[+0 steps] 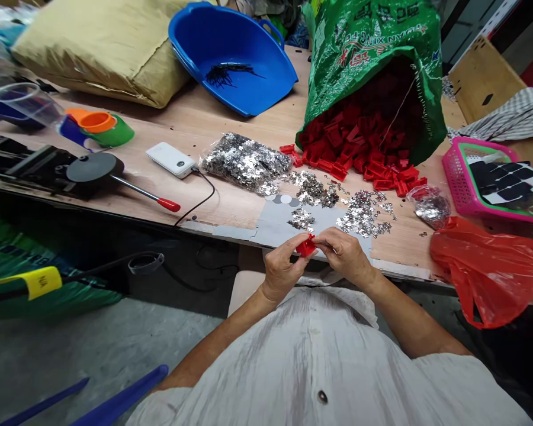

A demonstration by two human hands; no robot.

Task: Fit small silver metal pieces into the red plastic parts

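Note:
Between my two hands, over the table's front edge, is a small red plastic part [306, 245]. My left hand [284, 265] grips it from the left with thumb and fingers. My right hand [344, 254] pinches at its right side; whether a small metal piece is in those fingertips is hidden. Just beyond my hands lies a little heap of small metal pieces [302, 219] on a grey sheet [270, 222]. Larger heaps of shiny metal pieces [362, 216] and darker metal pieces [315, 190] lie behind and to the right.
A green sack [373, 35] spills many red parts [350, 145] onto the table. Around it are a bag of metal pieces [246, 160], a blue scoop-shaped basin [231, 53], a white power bank [171, 160], a lever press [95, 168], a pink basket [459, 171] and a red plastic bag [493, 260].

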